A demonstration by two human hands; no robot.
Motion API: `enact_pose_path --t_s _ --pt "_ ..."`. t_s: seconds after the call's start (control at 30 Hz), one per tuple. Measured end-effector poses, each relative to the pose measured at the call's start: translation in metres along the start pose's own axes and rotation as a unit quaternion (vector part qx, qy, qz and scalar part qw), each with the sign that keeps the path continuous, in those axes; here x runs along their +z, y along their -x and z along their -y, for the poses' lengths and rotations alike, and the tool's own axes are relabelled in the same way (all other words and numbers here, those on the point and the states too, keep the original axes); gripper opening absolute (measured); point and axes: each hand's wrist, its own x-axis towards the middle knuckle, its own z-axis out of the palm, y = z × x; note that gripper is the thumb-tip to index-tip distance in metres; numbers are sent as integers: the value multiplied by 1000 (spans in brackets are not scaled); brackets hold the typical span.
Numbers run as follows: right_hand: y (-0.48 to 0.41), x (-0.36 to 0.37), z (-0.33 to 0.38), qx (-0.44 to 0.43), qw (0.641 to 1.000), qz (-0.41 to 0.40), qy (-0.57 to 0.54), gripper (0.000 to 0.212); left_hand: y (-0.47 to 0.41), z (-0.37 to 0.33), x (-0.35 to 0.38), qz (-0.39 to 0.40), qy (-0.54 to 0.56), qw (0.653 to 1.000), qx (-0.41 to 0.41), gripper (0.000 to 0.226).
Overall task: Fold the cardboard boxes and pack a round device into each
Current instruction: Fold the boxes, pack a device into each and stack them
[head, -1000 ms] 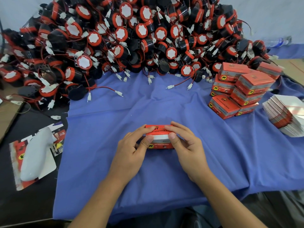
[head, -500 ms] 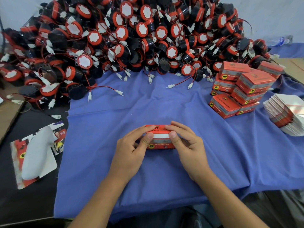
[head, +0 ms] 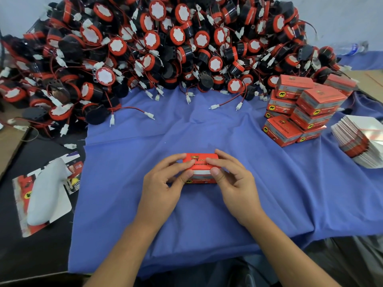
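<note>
A small red cardboard box [head: 200, 165] sits on the blue cloth [head: 207, 129] in front of me, its lid down. My left hand [head: 163, 183] grips its left end, fingers on top and thumb on the front face. My right hand [head: 232, 179] grips the right end the same way. What is inside the box is hidden. A large heap of round black-and-red devices [head: 157, 50] with red wires and white plugs fills the back of the table.
A stack of closed red boxes [head: 304, 108] stands at the right, with a pile of flat unfolded box blanks [head: 360, 141] beside it. A white object on printed cards [head: 45, 195] lies at the left on the black surface. A water bottle [head: 350, 47] lies far right.
The box lid has gone down flat, and both hands' fingers now press over the top. The hands and box stay in the same spot.
</note>
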Motion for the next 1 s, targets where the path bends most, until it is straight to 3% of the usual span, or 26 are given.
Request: enact_pose_path --t_s 0.33,0.5,0.7,1.0 --pt "2 3 1 3 1000 6 9 24 6 -6 5 -33 -24 999 12 11" --pt "1 4 0 17 1000 0 -12 24 5 -6 3 -12 -13 1000 -7 17" --pt "2 6 -3 -57 996 -15 74 21 13 -6 2 -50 -152 981 109 19" --pt "7 10 -6 -144 968 -12 203 18 19 -12 3 -19 -271 952 138 22"
